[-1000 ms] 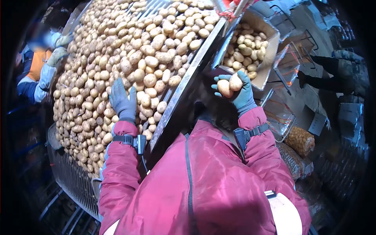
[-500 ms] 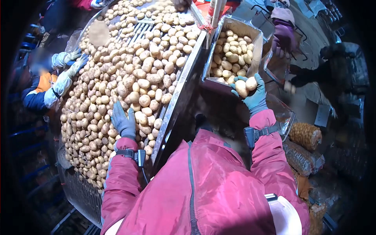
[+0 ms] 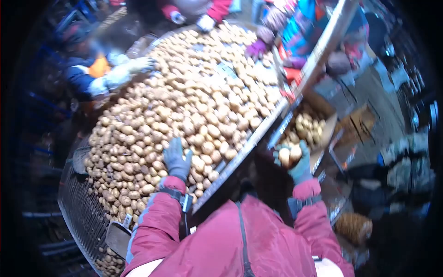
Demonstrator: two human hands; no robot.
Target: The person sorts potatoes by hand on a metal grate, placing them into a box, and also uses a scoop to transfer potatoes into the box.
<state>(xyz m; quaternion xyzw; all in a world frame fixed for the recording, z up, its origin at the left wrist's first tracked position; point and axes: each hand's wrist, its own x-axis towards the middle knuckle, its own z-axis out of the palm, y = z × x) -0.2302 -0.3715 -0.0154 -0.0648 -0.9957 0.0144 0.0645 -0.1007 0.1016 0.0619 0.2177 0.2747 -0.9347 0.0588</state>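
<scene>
My left hand (image 3: 177, 161), in a grey-blue glove, lies on the heap of potatoes (image 3: 138, 150) with its fingers stretched out and thumb apart. It touches the potatoes near the table's metal edge (image 3: 241, 157) and grips none that I can see. Over on the right, my gloved right hand (image 3: 302, 170) is closed around two pale potatoes (image 3: 290, 155), held side by side. That hand is at the near end of a lined box (image 3: 329, 128), partly filled with potatoes (image 3: 310, 127). The picture is somewhat blurred.
Across the heap, a co-worker's white-gloved hands (image 3: 138, 65) reach in from the left. Another person's purple glove (image 3: 256, 49) is at the far side. A slanted pole (image 3: 330, 44) rises beside the box. A metal scoop (image 3: 118, 239) lies at the near left, and a filled net sack (image 3: 353, 228) at right.
The view has swung, so the table and box sit differently in it. My right hand still holds the two potatoes; my left hand stays on the heap. Co-workers' hands have moved.
</scene>
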